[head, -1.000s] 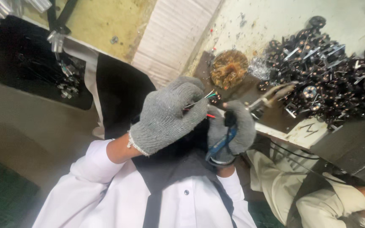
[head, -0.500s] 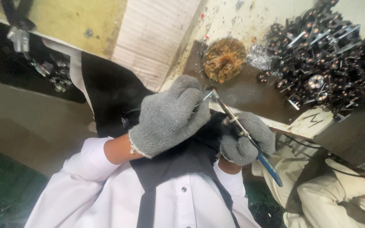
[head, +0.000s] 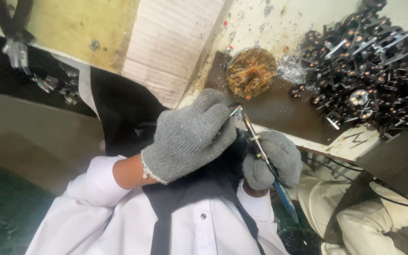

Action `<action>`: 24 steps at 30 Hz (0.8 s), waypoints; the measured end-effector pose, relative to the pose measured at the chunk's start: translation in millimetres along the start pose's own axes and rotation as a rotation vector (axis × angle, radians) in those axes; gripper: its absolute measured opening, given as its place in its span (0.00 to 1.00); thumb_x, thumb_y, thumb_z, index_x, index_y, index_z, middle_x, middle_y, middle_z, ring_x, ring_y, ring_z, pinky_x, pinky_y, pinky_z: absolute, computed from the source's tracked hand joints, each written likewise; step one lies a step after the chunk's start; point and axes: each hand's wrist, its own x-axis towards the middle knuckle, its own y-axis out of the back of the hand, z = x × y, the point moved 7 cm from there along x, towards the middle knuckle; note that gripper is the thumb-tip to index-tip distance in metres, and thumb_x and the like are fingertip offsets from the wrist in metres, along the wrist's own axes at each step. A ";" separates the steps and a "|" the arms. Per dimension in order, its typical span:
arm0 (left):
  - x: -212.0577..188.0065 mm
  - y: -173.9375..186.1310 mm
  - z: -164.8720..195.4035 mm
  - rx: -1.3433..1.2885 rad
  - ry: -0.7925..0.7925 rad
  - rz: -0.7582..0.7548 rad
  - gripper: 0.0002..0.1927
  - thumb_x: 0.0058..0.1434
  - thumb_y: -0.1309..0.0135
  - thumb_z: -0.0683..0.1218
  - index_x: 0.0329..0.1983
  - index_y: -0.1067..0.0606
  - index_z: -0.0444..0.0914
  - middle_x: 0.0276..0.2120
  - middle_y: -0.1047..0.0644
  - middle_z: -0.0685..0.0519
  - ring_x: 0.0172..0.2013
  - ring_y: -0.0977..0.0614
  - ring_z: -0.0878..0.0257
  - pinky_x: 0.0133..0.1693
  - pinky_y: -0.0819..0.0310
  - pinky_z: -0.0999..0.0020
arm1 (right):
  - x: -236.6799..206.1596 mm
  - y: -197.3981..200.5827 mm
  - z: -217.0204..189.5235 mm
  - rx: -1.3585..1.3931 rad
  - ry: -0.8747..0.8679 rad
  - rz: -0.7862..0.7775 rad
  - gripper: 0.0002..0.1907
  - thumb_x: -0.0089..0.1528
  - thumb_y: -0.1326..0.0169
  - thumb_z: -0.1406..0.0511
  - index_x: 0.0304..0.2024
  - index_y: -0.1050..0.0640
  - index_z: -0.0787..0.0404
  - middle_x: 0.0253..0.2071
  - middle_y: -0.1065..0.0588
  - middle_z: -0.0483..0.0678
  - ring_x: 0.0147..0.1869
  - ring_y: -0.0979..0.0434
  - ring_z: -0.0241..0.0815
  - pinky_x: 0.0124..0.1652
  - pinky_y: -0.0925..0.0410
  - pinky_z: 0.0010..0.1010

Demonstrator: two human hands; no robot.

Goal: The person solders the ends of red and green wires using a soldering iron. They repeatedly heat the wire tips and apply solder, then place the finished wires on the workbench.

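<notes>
My left hand (head: 190,139), in a grey knit glove, is closed in front of my chest and pinches a small metal part (head: 234,111) at its fingertips. My right hand (head: 272,159), also gloved in grey, is shut around blue-handled pliers (head: 260,153). The pliers' metal jaws point up-left and meet the small part right at my left fingertips. Their blue handle (head: 286,204) sticks out down-right below my right hand. Both hands hover over my black apron and white shirt, just short of the bench edge.
A round tin of brown grease (head: 251,72) sits on the dark bench top (head: 284,111). A large heap of dark metal parts (head: 369,71) lies to its right. Corrugated cardboard (head: 171,47) leans behind. Another person in pale clothes (head: 355,212) is at the lower right, by black cables.
The pliers have swung so the blue handle now points down-right and the jaws reach up to my left fingertips. The hands have stayed close together; the view shifted slightly.
</notes>
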 end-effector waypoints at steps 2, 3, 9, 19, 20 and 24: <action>-1.8 -3.3 -2.0 0.036 0.016 -0.037 0.07 0.66 0.39 0.46 0.38 0.25 0.40 0.45 0.23 0.52 0.32 0.18 0.57 0.29 0.28 0.62 | 1.6 6.5 0.1 0.211 -0.001 0.093 0.11 0.61 0.44 0.61 0.29 0.20 0.63 0.31 0.20 0.49 0.38 0.16 0.47 0.44 0.22 0.36; -2.5 -4.3 -3.9 0.028 0.040 -0.054 0.06 0.65 0.40 0.46 0.39 0.25 0.40 0.45 0.23 0.52 0.32 0.18 0.57 0.28 0.28 0.63 | 2.7 4.6 3.6 0.213 -0.058 0.050 0.12 0.62 0.44 0.61 0.31 0.20 0.63 0.32 0.21 0.50 0.39 0.16 0.47 0.44 0.23 0.35; 5.1 -6.3 -6.2 0.043 0.067 -0.114 0.07 0.61 0.40 0.47 0.38 0.23 0.40 0.41 0.24 0.51 0.28 0.19 0.57 0.27 0.27 0.63 | 4.0 9.3 9.7 0.106 -0.075 -0.009 0.11 0.65 0.41 0.63 0.35 0.19 0.65 0.35 0.20 0.52 0.44 0.17 0.51 0.49 0.25 0.38; 9.7 -3.0 -1.7 0.035 0.043 -0.077 0.07 0.62 0.40 0.47 0.40 0.23 0.39 0.41 0.23 0.51 0.28 0.19 0.57 0.27 0.27 0.64 | -2.9 7.7 12.5 0.037 -0.116 -0.073 0.11 0.64 0.44 0.61 0.34 0.18 0.63 0.33 0.21 0.53 0.40 0.17 0.51 0.44 0.25 0.36; 8.9 -3.2 -2.3 0.044 0.042 -0.076 0.09 0.61 0.40 0.47 0.41 0.22 0.39 0.40 0.24 0.51 0.28 0.19 0.57 0.27 0.27 0.63 | -1.3 4.8 13.4 0.092 -0.130 -0.124 0.11 0.63 0.44 0.61 0.32 0.18 0.61 0.30 0.21 0.52 0.37 0.16 0.50 0.40 0.24 0.33; 5.4 -4.9 -7.5 0.002 0.069 -0.099 0.07 0.61 0.40 0.46 0.39 0.23 0.39 0.40 0.24 0.49 0.30 0.19 0.55 0.28 0.27 0.62 | 8.0 7.7 13.7 0.260 -0.110 -0.073 0.16 0.64 0.46 0.59 0.40 0.20 0.68 0.37 0.20 0.56 0.39 0.17 0.52 0.47 0.24 0.37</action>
